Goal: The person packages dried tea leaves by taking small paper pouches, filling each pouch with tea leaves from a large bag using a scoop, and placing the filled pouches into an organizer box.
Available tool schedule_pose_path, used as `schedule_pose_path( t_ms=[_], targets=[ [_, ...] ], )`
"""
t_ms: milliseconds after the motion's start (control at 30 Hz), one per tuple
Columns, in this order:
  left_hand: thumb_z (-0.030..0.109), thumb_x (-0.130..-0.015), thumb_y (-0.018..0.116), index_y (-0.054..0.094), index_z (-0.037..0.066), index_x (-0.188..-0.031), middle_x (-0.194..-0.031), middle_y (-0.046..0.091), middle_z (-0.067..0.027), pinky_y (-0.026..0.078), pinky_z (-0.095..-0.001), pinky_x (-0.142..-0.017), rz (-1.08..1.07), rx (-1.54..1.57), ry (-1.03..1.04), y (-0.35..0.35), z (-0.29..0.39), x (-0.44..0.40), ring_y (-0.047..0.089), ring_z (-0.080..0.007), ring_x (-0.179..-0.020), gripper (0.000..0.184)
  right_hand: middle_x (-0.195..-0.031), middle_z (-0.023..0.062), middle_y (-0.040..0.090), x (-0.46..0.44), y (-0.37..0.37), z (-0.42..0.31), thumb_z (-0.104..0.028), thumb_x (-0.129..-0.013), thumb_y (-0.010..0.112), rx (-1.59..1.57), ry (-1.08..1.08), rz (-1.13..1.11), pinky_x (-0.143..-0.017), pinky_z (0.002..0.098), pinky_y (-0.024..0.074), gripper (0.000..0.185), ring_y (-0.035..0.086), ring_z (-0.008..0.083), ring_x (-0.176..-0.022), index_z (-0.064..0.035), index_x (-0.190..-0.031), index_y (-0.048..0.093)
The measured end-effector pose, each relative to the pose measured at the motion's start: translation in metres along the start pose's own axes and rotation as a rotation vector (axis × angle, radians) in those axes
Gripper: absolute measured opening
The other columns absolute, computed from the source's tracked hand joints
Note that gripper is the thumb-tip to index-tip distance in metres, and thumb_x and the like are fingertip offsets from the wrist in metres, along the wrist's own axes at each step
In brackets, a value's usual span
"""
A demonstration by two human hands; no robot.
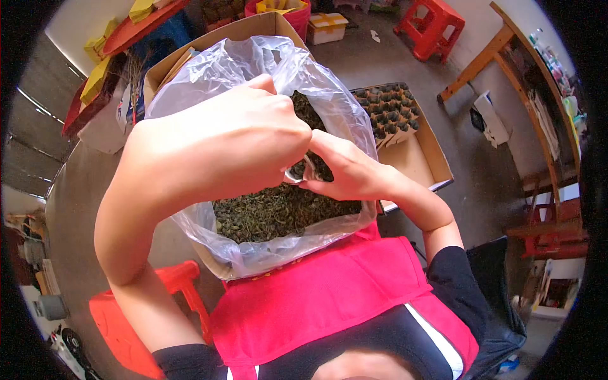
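Over a clear plastic bag (202, 79) lining a cardboard box (269, 26), my two hands meet. Dark dried leaves (272, 212), like loose tea, fill the bag. My right hand (348, 166) curls its thumb and fingers around a small white-rimmed cup-like piece (295, 177) with dark leaf showing by its opening. My left hand (269, 126) is closed, knuckles up, right above and beside that piece. Its fingertips are hidden behind the hand, so what they pinch, if anything, cannot be seen.
Right of the bag, a shallow carton (415, 161) holds a tray of dark-filled cells (389, 111). A red stool (430, 28) stands behind, an orange-red stool (142, 310) by my left arm. A wooden table (506, 44) is at the right, a white foam box (327, 28) at the back.
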State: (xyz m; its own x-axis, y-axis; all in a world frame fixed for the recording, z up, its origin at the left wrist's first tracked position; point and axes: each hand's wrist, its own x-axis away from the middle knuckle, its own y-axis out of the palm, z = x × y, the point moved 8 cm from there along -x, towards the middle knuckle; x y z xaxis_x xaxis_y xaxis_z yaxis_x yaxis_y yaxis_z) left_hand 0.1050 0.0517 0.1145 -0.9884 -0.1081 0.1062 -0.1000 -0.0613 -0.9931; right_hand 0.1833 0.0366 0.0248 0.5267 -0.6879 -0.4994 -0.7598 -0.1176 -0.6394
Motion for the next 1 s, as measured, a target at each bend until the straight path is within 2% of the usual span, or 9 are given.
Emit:
schedule_pose_path(
  t_ms=[100,300,433,567,633,767,800,933,1000],
  targets=[
    [0.018,-0.071,0.071,0.071,0.008,-0.071,-0.072,0.066,-0.0073,0.043,-0.0390,-0.087,0.085,-0.018,0.049,-0.009,0.002,0.007,0.062,-0.0257,-0.080,0.010,-0.107,0.0138,0.060,0.000,0.002,0.002,-0.004,-0.077,0.075,-0.004,0.007,-0.016,-0.086,0.0411,0.0512,0.053,0.065,0.0300,-0.099,-0.0042,-0.124,0.051],
    [0.018,-0.071,0.070,0.070,0.007,-0.070,-0.072,0.066,-0.0076,0.043,-0.0395,-0.087,-0.003,-0.018,0.004,-0.025,0.012,0.009,0.063,-0.0253,-0.081,0.011,-0.102,0.0121,0.060,0.005,0.005,0.006,-0.006,-0.080,0.073,0.071,0.094,-0.152,-0.082,0.0396,0.0522,0.047,0.066,0.0283,-0.094,-0.0025,-0.121,0.051],
    [0.018,-0.072,0.070,0.069,0.008,-0.070,-0.071,0.065,-0.0075,0.043,-0.0398,-0.087,0.158,-0.011,0.095,-0.003,0.009,0.002,0.063,-0.0250,-0.082,0.010,-0.099,0.0119,0.061,0.010,0.008,0.005,-0.007,-0.080,0.074,0.120,0.086,-0.190,-0.082,0.0400,0.0516,0.045,0.065,0.0296,-0.094,-0.0036,-0.120,0.052],
    [0.015,-0.069,0.071,0.068,0.010,-0.070,-0.070,0.063,-0.0052,0.044,-0.0397,-0.085,-0.031,-0.051,0.011,-0.013,0.006,0.012,0.062,-0.0240,-0.080,0.006,-0.115,0.0170,0.061,0.010,0.008,0.012,-0.012,-0.081,0.076,0.011,0.239,-0.277,-0.089,0.0394,0.0521,0.052,0.065,0.0347,-0.100,-0.0007,-0.127,0.054],
    [0.014,-0.067,0.073,0.069,0.010,-0.070,-0.069,0.062,-0.0045,0.044,-0.0391,-0.085,-0.205,-0.020,-0.078,-0.020,0.005,0.026,0.061,-0.0237,-0.077,0.006,-0.116,0.0146,0.062,0.010,0.006,0.014,-0.010,-0.080,0.077,0.000,0.212,-0.230,-0.089,0.0372,0.0531,0.054,0.066,0.0301,-0.101,-0.0025,-0.128,0.054],
    [0.013,-0.061,0.075,0.067,0.011,-0.073,-0.066,0.055,-0.0032,0.043,-0.0400,-0.080,0.068,-0.052,-0.180,-0.053,0.014,0.072,0.055,-0.0253,-0.072,0.014,-0.121,0.0099,0.064,0.009,-0.010,0.016,-0.008,-0.079,0.082,-0.140,0.259,-0.059,-0.088,0.0339,0.0547,0.058,0.067,0.0216,-0.106,-0.0056,-0.131,0.056],
    [0.011,-0.060,0.075,0.067,0.011,-0.075,-0.063,0.046,-0.0025,0.042,-0.0405,-0.076,0.216,-0.081,-0.204,-0.059,0.016,0.085,0.050,-0.0256,-0.068,0.017,-0.114,0.0116,0.067,0.009,-0.014,0.015,-0.008,-0.078,0.082,-0.251,0.324,-0.031,-0.090,0.0355,0.0542,0.058,0.070,0.0222,-0.101,-0.0023,-0.128,0.054],
    [0.004,-0.057,0.071,0.066,0.005,-0.076,-0.061,0.038,-0.0043,0.040,-0.0418,-0.072,0.340,-0.117,-0.264,-0.065,0.025,0.110,0.044,-0.0263,-0.062,0.020,-0.115,0.0111,0.065,0.019,-0.036,-0.009,-0.005,-0.076,0.083,-0.137,0.164,0.065,-0.088,0.0346,0.0558,0.061,0.069,0.0226,-0.100,-0.0032,-0.131,0.056],
    [0.003,-0.058,0.071,0.067,0.005,-0.083,-0.063,0.039,-0.0049,0.040,-0.0420,-0.072,0.319,-0.119,-0.268,-0.055,0.024,0.109,0.043,-0.0269,-0.062,0.025,-0.123,0.0087,0.064,0.036,-0.060,-0.011,-0.005,-0.075,0.084,-0.242,0.236,0.192,-0.091,0.0339,0.0548,0.061,0.063,0.0194,-0.111,-0.0050,-0.130,0.058]
  ],
)
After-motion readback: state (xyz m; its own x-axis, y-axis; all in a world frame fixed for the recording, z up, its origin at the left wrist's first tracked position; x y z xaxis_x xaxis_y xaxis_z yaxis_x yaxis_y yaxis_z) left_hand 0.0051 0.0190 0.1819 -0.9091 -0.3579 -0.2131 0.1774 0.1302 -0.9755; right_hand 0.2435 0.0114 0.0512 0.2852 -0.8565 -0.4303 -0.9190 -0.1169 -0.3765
